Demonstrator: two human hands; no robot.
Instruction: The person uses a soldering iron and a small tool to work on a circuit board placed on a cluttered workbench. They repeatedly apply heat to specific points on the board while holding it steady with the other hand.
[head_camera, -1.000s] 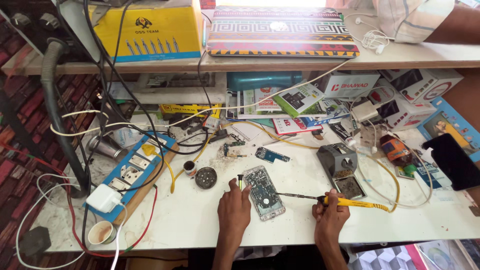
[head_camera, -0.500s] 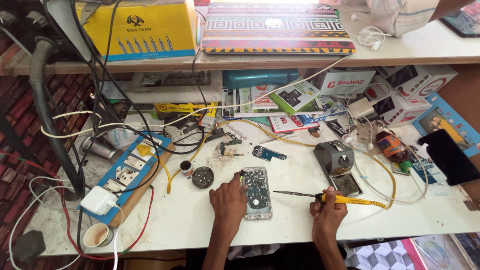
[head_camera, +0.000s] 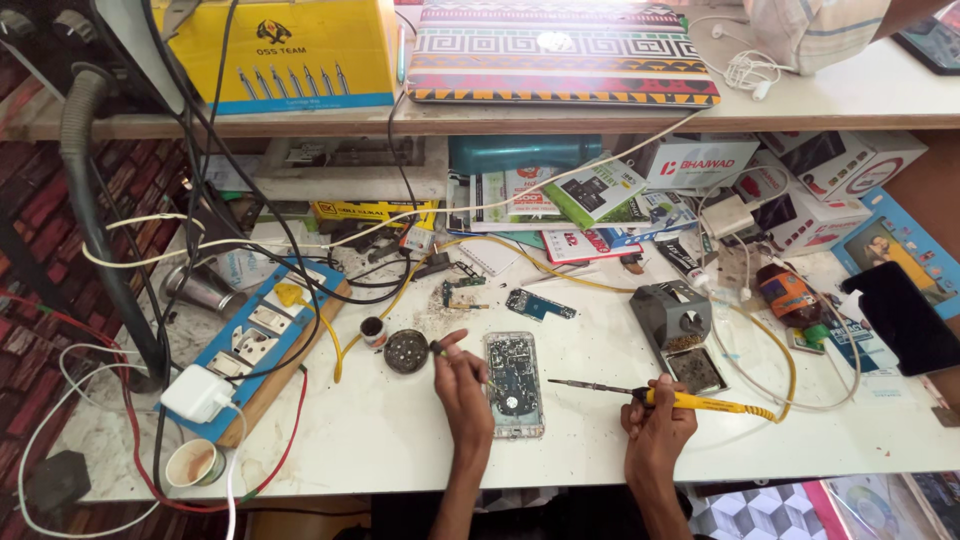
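I am pinching a thin tool in my left hand (head_camera: 462, 378) against the opened phone (head_camera: 514, 383) lying flat on the white bench (head_camera: 400, 450), steadying it, while my right hand (head_camera: 655, 420) is gripping the yellow soldering iron (head_camera: 660, 398), tip hovering just right of the board, clear.

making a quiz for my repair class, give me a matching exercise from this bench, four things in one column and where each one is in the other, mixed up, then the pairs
Things
1. soldering iron
2. opened phone
3. paper cup
4. patterned laptop

Places
A. on the shelf above the bench
B. at the near left corner of the bench, beside the white charger
C. in the right hand
D. flat on the bench beside the left hand

Pairs: 1-C, 2-D, 3-B, 4-A
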